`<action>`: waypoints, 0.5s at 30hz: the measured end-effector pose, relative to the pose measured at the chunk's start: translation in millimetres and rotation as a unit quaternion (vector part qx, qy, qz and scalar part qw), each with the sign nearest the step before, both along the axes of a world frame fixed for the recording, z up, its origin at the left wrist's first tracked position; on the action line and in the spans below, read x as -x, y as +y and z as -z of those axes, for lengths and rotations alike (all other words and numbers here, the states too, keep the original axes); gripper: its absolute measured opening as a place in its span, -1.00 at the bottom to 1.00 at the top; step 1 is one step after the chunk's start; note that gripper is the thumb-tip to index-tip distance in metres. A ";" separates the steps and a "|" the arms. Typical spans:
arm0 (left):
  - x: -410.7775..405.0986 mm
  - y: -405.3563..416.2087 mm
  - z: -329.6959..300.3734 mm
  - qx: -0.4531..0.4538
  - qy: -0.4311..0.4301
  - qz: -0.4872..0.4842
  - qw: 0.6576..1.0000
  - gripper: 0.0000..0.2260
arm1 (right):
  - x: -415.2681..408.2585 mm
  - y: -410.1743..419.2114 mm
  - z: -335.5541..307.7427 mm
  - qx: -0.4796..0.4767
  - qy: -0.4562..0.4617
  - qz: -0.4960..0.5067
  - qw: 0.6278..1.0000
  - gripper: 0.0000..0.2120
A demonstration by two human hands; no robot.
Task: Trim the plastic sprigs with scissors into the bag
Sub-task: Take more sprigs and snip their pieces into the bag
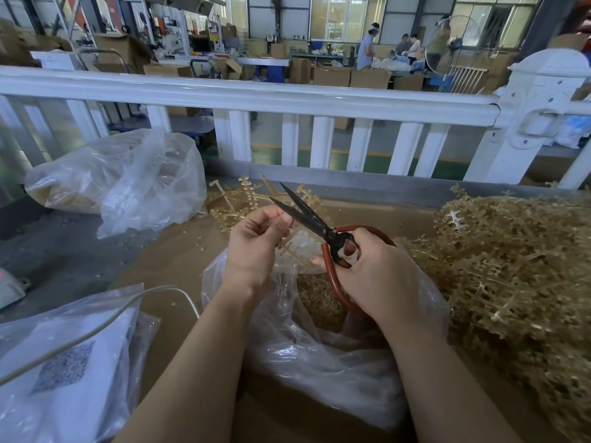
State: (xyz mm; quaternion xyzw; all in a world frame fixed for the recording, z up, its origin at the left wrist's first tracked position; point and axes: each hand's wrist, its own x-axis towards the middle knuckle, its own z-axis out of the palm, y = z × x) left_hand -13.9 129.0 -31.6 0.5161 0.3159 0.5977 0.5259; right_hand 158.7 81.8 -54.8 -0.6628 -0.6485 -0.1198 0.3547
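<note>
Her left hand (256, 241) pinches a plastic sprig (289, 247) above the open bag (319, 346); the right hand (377, 270) grips red-handled scissors (319, 228), blades parted, pointing away from her

White railing (287, 99) runs across, thick post (540, 113) at right. Beyond it, green floor (377, 161) with yellow line. Cardboard boxes (351, 76) stacked mid-hall. Workers (412, 49) gathered far right. Big windows (348, 17) along back wall, daylight pouring in.
</note>
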 end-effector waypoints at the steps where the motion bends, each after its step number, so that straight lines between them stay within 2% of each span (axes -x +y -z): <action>1: 0.1 0.8 1.2 -0.008 0.012 -0.005 1.000 -0.70 | -0.2 -0.3 0.2 0.002 -0.004 -0.001 1.000 -0.42; 5: -1.2 1.8 3.4 -0.028 0.032 -0.016 0.999 -0.78 | 0.0 -0.8 1.0 0.016 -0.013 -0.005 1.000 -0.56; 15: -1.8 0.5 1.7 -0.032 -0.006 0.018 0.999 -0.84 | 0.6 -3.2 0.4 0.003 0.036 -0.043 0.998 -0.39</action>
